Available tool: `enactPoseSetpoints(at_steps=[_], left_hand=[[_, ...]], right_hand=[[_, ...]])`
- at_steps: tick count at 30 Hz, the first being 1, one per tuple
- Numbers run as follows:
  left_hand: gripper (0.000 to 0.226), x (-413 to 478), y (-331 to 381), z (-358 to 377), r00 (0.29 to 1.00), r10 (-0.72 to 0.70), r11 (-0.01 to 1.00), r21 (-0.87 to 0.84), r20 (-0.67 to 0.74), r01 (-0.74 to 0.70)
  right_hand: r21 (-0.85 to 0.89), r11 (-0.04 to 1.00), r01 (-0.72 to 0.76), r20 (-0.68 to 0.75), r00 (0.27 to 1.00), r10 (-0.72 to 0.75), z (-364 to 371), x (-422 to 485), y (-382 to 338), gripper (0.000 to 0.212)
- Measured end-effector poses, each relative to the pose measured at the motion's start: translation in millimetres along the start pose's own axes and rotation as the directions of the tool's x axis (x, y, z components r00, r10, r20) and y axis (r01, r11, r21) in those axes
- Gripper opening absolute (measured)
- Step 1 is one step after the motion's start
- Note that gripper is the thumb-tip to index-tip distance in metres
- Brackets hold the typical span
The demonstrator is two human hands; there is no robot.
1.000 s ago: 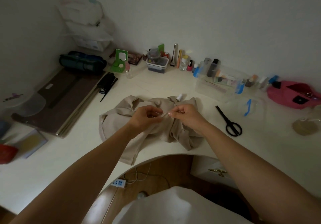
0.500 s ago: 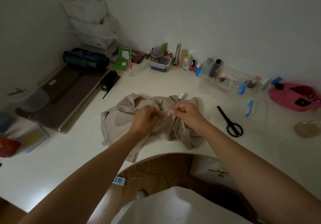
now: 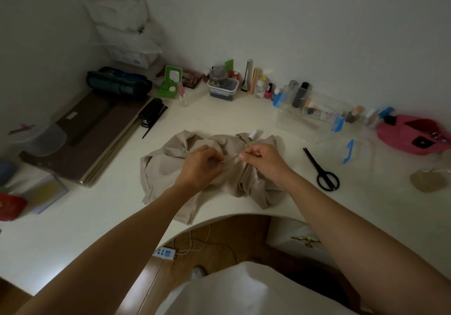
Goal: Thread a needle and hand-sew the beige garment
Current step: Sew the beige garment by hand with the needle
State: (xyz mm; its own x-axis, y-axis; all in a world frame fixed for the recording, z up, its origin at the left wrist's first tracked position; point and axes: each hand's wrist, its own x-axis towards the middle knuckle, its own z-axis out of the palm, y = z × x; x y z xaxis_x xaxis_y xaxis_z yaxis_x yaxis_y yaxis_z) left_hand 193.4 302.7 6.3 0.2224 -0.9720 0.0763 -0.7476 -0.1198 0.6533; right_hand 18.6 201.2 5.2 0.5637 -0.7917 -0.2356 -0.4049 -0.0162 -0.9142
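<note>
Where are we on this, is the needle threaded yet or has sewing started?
Done: the beige garment lies bunched on the desk, with the white thread spool behind it and the scissors to its right. In hand: the left hand and right hand pinch a thin strand between them above the cloth; the needle is too small to see, so threading looks under way. Left: sewing; no stitches show.
</note>
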Motion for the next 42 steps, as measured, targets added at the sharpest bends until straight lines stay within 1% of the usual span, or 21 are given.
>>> enactPoseSetpoints(at_steps=[2,6,8,11,13,16,21,25,30,35,40,42], left_hand=[[0.006,-1.7,0.1,-1.4,1.0,-0.013,0.999,-0.046,-0.017,0.012],[0.007,-3.1,-0.1,1.2,0.992,-0.121,0.982,-0.152,-0.036,0.115],[0.007,-2.7,1.5,2.9,0.985,-0.167,0.968,-0.194,-0.043,0.156],[0.011,-2.3,3.7,5.6,0.976,-0.204,0.951,-0.254,-0.078,0.179],[0.017,-1.9,4.0,7.6,0.974,-0.21,0.95,-0.253,-0.084,0.183],[0.024,0.1,4.3,9.4,0.978,-0.204,0.956,-0.224,-0.042,0.189],[0.008,1.3,7.8,12.4,0.972,-0.234,0.923,-0.317,-0.012,0.218],[0.007,1.6,8.5,12.9,0.968,-0.249,0.9,-0.375,-0.02,0.224],[0.003,3.3,9.1,12.4,0.972,-0.236,0.902,-0.377,-0.016,0.212],[0.007,4.5,10.3,13.7,0.973,-0.231,0.893,-0.399,-0.007,0.209],[0.008,2.7,8.8,12.0,0.98,-0.197,0.888,-0.418,0.03,0.191],[0.007,1.9,8.8,10.7,0.982,-0.188,0.893,-0.412,0.028,0.183]], right_hand=[[0.01,1.0,0.009,-0.007,1.0,-0.009,0.9,-0.4,0.9,0.008],[0.027,1.0,0.01,-0.015,1.0,-0.009,2.2,-0.4,1.9,0.002],[0.032,0.999,0.012,-0.015,1.0,-0.011,2.1,-0.6,2.6,0.003],[0.052,0.998,0.025,-0.026,0.999,-0.024,3.2,-1.7,2.4,0.003],[0.061,0.998,0.032,-0.038,0.999,-0.03,3.9,-2.5,1.4,0.002],[0.061,0.997,0.04,-0.044,0.998,-0.037,4.6,-3.1,0.5,0.002],[0.056,0.998,0.039,-0.062,0.997,-0.036,5.8,-3.0,-0.2,0.005],[0.06,0.997,0.043,-0.06,0.997,-0.04,5.2,-3.4,0.2,0.003],[0.05,0.998,0.023,-0.066,0.998,-0.02,4.8,-4.8,-0.4,0.003],[0.056,0.998,0.012,-0.033,0.999,-0.01,5.3,-6.5,-1.7,0.005],[0.071,0.997,0.01,-0.007,1.0,-0.01,6.9,-7.6,-3.5,0.018],[0.068,0.998,0.013,0.005,1.0,-0.014,7.9,-7.8,-4.7,0.014]])
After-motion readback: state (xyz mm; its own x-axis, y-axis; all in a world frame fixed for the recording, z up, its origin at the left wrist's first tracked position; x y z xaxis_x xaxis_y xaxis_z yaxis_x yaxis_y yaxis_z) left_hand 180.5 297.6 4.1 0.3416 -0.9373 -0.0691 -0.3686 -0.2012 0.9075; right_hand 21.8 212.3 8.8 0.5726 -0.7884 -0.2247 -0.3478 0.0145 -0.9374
